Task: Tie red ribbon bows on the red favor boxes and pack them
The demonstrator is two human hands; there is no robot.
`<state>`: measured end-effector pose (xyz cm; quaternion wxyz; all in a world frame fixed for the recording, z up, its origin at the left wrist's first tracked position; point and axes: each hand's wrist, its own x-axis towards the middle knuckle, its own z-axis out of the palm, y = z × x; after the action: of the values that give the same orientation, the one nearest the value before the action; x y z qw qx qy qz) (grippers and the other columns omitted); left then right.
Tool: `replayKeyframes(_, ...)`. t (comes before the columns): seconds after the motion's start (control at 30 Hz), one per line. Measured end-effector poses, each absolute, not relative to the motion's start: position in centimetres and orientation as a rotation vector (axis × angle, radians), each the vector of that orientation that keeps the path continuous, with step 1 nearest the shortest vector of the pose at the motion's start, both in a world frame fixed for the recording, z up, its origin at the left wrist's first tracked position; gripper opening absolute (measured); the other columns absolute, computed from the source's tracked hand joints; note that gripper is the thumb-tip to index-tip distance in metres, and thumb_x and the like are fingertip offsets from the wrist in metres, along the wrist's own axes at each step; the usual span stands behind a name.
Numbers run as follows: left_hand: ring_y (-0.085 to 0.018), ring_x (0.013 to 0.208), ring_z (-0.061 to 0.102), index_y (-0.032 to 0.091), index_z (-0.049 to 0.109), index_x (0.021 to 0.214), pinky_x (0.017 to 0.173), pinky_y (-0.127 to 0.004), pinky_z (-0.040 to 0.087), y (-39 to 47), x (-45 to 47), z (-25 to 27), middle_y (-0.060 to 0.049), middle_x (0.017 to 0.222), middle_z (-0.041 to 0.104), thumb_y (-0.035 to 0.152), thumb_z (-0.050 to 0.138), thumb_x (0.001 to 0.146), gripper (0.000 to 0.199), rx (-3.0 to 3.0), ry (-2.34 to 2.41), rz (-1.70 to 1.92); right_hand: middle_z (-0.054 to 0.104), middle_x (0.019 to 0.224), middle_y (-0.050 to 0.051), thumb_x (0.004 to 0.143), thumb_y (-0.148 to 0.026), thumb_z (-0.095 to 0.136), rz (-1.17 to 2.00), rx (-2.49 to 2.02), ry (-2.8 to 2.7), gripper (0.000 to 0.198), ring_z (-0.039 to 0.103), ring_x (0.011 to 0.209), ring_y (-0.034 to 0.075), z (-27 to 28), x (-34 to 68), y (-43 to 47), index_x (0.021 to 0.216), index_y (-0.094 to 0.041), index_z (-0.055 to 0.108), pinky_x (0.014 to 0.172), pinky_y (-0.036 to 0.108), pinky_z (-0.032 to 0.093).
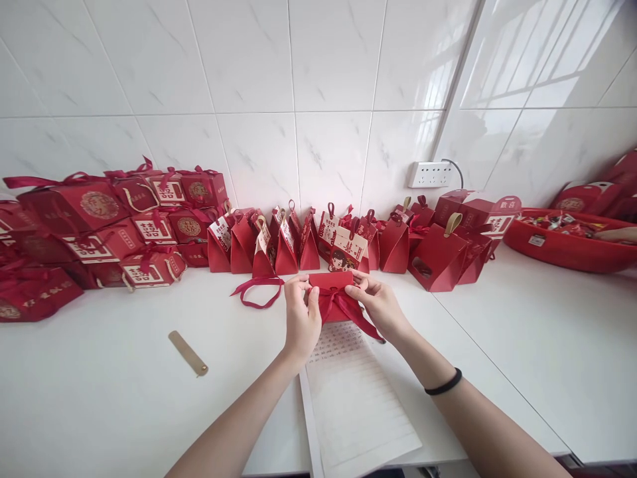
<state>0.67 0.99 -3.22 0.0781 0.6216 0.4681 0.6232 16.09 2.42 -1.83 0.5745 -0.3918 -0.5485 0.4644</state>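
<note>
Between my hands is a small red gift box (pixel 331 281) with a dark red ribbon (pixel 338 302) tied in a bow across its front. My left hand (pixel 302 312) grips the box's left side, thumb in front and fingers behind. On the right side, my right hand (pixel 381 302) pinches the box near its upper corner, thumb beside the bow. One ribbon tail hangs down to the right. Below the box lies an open lined notebook (pixel 363 405) with handwriting near its top. A loose ribbon loop (pixel 259 292) rests on the table left of my left hand.
A tan strap (pixel 188 353) with a metal stud lies on the white table (pixel 99 398). Stacked red boxes (pixel 99 206) stand at left, and a row of triangular red boxes (pixel 395 245) lines the wall. At right sits a red basin (pixel 562 249) of wrapped sweets, below a power strip (pixel 434 174).
</note>
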Motion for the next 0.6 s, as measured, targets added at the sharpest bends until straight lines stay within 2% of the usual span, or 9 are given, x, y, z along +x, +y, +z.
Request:
replayKeyframes(0.3,-0.017,0.101,0.053,0.022,0.039,0.084,0.086,-0.035,0.045,1.1,0.86,-3.41,-0.007,0.101,0.05,0.03,0.039,0.093,0.012,1.863,1.394,1.908,0.053,0.125,0.008,0.063,-0.051,0.076,1.191,-0.88,-1.224,0.044,0.037,0.128,0.027,-1.93,16.21,2.62,0.052,-0.02,0.047,0.103,0.039,0.037)
replayKeyframes(0.47,-0.017,0.103,0.052,0.022,0.038,0.084,0.088,-0.036,0.045,1.06,0.99,-3.33,-0.008,0.103,0.049,0.028,0.038,0.093,0.011,1.868,1.366,1.916,0.059,0.114,0.01,0.06,-0.056,0.075,1.231,-0.895,-1.208,0.048,0.032,0.131,0.028,-1.64,16.07,2.59,0.049,-0.021,0.045,0.1,0.038,0.04)
replayKeyframes(0.6,-0.018,0.105,0.051,0.021,0.039,0.083,0.086,-0.035,0.046,0.88,1.0,-3.13,-0.008,0.105,0.049,0.031,0.04,0.092,0.013,1.775,1.326,1.879,0.056,0.118,0.008,0.06,-0.055,0.076,1.202,-0.889,-1.171,0.048,0.038,0.126,0.029,-1.65,16.06,2.52,0.05,-0.021,0.044,0.101,0.037,0.039)
